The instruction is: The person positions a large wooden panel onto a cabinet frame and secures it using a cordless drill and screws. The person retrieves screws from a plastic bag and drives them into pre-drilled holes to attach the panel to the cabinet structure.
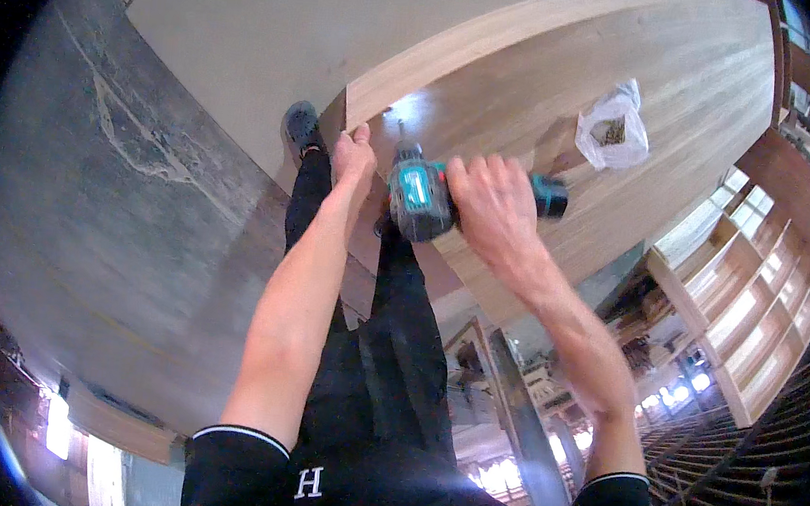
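A: Where is the drill (421,197), and what are the hands doing?

B: It's over the near edge of the wooden panel (532,92), with the right hand (495,198) clamped round its grip. The hands are apart. The left hand (354,157) is bunched at the panel's corner; I can't tell whether it pinches the wood or only rests there.

A: How would the drill handle?

B: Fairly heavy, I'd judge, the weight shared between the chunky teal-and-black body and the battery (550,198) sticking out beyond the right hand. Hard and stiff. The grip is the place to hold it, well clear of the slim bit (399,129).

A: And the wood?

B: Flat, stiff, probably smooth enough for a palm to slide on. Its face has pale brown, streaky grain, and a long pale strip (439,58) borders one side. A bright patch of light (409,103) falls near the bit.

A: Anything soft?

B: The plastic bag (629,101) lying on the panel: thin, whitish, crumpled. It gapes round a heap of small brownish pieces (610,131), likely metal, too small to make out. I'd lift it by the gathered rim, so nothing spills.
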Available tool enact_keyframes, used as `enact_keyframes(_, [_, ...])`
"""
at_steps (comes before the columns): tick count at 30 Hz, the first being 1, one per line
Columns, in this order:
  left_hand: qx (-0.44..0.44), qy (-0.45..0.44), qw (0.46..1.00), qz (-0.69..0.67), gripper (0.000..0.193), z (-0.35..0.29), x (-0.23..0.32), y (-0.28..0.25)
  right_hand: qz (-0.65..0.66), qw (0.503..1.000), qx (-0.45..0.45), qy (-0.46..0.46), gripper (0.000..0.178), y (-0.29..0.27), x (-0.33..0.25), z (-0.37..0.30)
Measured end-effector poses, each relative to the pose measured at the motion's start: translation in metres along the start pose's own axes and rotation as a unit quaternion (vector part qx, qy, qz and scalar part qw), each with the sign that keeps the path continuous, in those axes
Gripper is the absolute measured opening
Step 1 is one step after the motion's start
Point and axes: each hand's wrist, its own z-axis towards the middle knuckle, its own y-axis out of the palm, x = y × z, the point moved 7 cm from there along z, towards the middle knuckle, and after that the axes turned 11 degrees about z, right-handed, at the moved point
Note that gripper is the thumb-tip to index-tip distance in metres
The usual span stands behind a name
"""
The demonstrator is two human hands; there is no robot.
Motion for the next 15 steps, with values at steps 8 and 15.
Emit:
enact_keyframes(8, [0.077, 0.005, 0.993, -0.085, 0.046, 0.023, -0.002, -0.022, 0.392, 0.888, 0.101, 0.216, 0.045, 0.150, 0.058, -0.239])
enact_keyframes(15, [0.190, 0.682, 0.671, 0.221, 0.019, -0.146, 0.187, 0.100, 0.451, 0.785, 0.091, 0.416, 0.042, 0.223, 0.063, -0.396])
